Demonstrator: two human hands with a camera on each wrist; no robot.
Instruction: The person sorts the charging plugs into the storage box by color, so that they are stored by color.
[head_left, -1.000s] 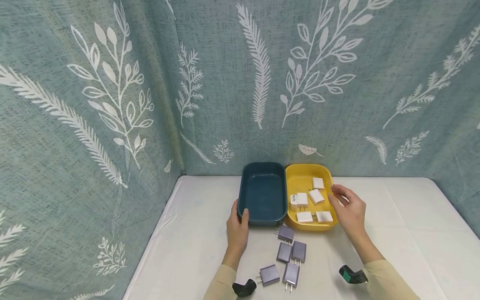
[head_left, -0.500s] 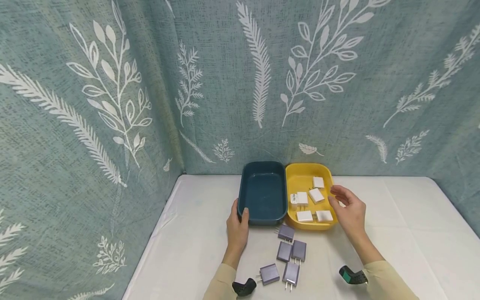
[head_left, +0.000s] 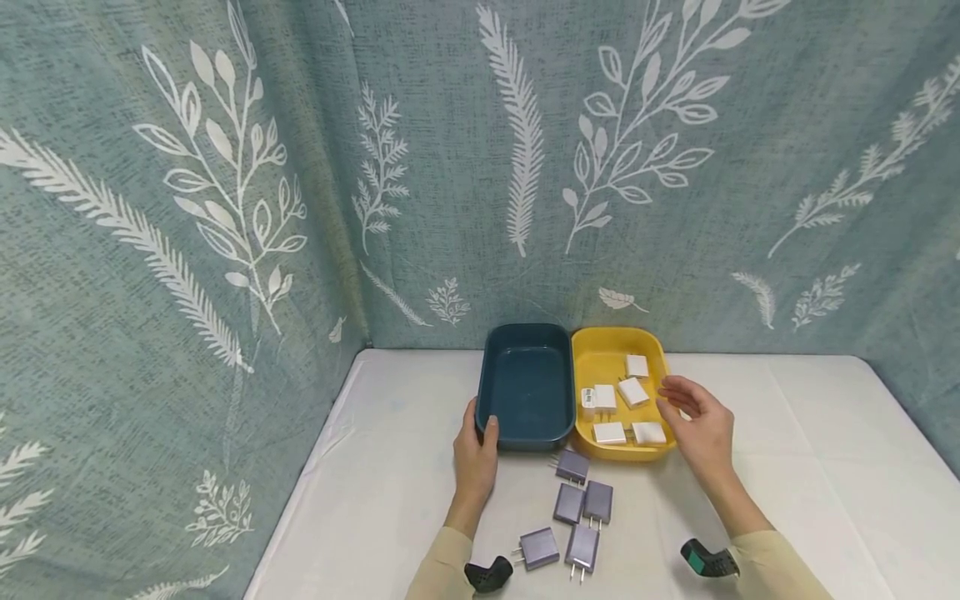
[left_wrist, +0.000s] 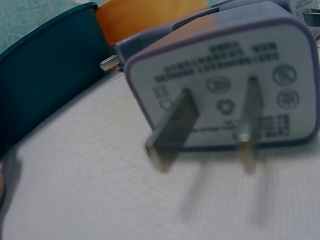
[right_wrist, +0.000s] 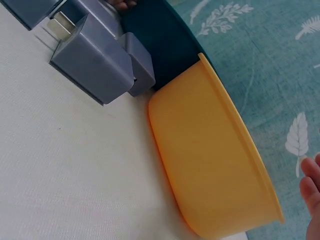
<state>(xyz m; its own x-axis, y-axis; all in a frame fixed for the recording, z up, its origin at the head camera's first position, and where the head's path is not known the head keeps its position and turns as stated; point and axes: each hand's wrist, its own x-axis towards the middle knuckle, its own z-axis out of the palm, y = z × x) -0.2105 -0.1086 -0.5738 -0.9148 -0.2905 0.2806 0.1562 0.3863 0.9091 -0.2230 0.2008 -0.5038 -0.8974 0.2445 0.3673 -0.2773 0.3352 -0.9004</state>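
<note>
My left hand [head_left: 474, 467] holds the near left corner of a dark blue tray [head_left: 528, 444]. Its thumb lies at the corner rim, and its fingers run along the outer left wall. Beside the right rim of a yellow tray [head_left: 630, 454] is my right hand [head_left: 701, 425], fingers loosely bent with nothing between them. In the right wrist view a gap shows between its fingertips [right_wrist: 310, 185] and the yellow wall. Several white chargers [head_left: 632, 392] lie in the yellow tray. In front of the trays, several purple-grey chargers [head_left: 582, 547] lie on the cloth, metal prongs showing.
The two trays stand side by side on a white-covered table [head_left: 390, 467]. A blue-green curtain [head_left: 442, 167] with white leaf patterns hangs behind and to the left. One charger [left_wrist: 220, 90] stands large and near in the left wrist view, its printed prong face towards the camera.
My right hand has shifted very slightly beside the yellow tray. Both trays, all the chargers and my left hand keep their places.
</note>
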